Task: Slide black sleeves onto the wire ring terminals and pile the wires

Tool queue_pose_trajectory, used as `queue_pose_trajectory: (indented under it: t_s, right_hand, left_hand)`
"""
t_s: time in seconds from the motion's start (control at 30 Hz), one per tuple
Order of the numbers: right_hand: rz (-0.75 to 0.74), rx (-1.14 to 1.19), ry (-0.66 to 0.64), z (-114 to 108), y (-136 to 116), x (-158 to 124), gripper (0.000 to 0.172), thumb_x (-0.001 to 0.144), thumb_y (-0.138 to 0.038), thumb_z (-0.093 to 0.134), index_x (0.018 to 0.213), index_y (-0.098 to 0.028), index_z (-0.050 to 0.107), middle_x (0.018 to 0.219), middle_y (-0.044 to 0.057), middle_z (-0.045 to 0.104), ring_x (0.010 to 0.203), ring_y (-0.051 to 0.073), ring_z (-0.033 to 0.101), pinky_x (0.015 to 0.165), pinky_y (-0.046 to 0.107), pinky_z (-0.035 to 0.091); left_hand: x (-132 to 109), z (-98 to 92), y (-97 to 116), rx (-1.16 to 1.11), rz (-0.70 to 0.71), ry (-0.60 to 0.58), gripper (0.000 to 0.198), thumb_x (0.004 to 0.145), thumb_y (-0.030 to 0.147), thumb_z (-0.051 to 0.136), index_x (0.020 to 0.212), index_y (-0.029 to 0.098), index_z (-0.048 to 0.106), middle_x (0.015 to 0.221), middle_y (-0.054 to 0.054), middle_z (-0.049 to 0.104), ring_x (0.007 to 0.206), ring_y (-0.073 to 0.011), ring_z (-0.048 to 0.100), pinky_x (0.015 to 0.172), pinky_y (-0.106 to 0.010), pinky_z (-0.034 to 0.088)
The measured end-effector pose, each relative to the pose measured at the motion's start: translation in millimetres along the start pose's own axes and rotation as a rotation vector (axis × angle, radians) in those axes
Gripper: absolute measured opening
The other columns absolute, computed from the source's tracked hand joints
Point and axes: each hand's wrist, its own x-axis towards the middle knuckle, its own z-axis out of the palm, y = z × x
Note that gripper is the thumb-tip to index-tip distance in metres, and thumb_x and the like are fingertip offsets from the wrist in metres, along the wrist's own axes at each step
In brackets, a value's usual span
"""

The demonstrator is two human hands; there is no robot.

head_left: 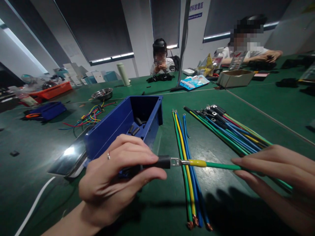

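Green table [268,109]: blue bin [108,139], black sleeves [135,131] inside; left hand [118,178] pinching single black tube [164,162], right hand [278,178] gripping green wire [221,166].

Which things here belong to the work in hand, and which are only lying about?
Belonging to the work:
black sleeve, in the left hand
green cable, in the right hand
blue bin with loose sleeves
laid-out cables
cable bundle

Apparently lying about:
phone-like device
steel bowl
green flask
cardboard box
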Motion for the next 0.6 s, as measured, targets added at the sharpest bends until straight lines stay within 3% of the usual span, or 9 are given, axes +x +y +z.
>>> queue_pose_trajectory:
  t_s: [0.1,0.23,0.33,0.47,0.6]
  right_hand:
    - [-0.109,0.021,-0.073,-4.2,5.5,-2.2,0.031,0.08,-0.017,0.067,0.109,-0.028,0.063,0.085,0.0,0.07,0.071,0.014,0.067,0.06,0.023,0.054]
    - [-0.107,0.002,-0.096,-6.5,5.2,-2.7,0.032,0.082,-0.015,0.065,0.11,-0.029,0.061,0.086,-0.001,0.07,0.072,0.013,0.066,0.062,0.023,0.054]
    - [-0.12,-0.005,-0.098,-6.1,1.1,-1.2,0.028,0.082,-0.017,0.065,0.108,-0.029,0.062,0.084,-0.001,0.07,0.072,0.013,0.066,0.062,0.024,0.054]
    - [-0.183,0.006,-0.064,-7.2,-2.7,2.9,0.024,0.082,-0.014,0.064,0.104,-0.024,0.062,0.081,0.0,0.07,0.072,0.012,0.065,0.063,0.022,0.053]
    - [-0.216,0.032,-0.067,-9.3,-5.2,7.9,0.027,0.081,-0.009,0.064,0.104,-0.022,0.062,0.081,0.001,0.069,0.071,0.012,0.064,0.061,0.024,0.053]
  left_hand:
    - [-0.5,2.3,2.3,-0.003,-0.003,0.007,0.016,0.078,0.019,0.08,0.09,0.02,0.068,0.08,0.004,0.071,0.082,-0.0123,0.065,0.074,-0.026,0.054]
    - [-2.4,5.2,7.2,-0.008,-0.018,0.013,0.01,0.084,0.026,0.073,0.088,0.019,0.067,0.079,0.003,0.073,0.082,-0.0109,0.065,0.074,-0.024,0.056]
    - [-3.5,3.1,11.1,0.023,0.022,-0.074,0.008,0.087,0.022,0.07,0.093,0.019,0.066,0.083,0.003,0.074,0.087,-0.0104,0.065,0.075,-0.022,0.057]
    - [0.2,-3.9,11.8,0.205,0.147,-0.228,0.02,0.087,0.02,0.07,0.105,0.02,0.063,0.097,0.003,0.075,0.097,-0.0117,0.064,0.083,-0.023,0.054]
    - [4.3,-4.4,11.7,0.434,0.256,-0.245,0.022,0.091,0.034,0.066,0.108,0.021,0.065,0.091,0.004,0.077,0.088,-0.0127,0.065,0.082,-0.026,0.047]
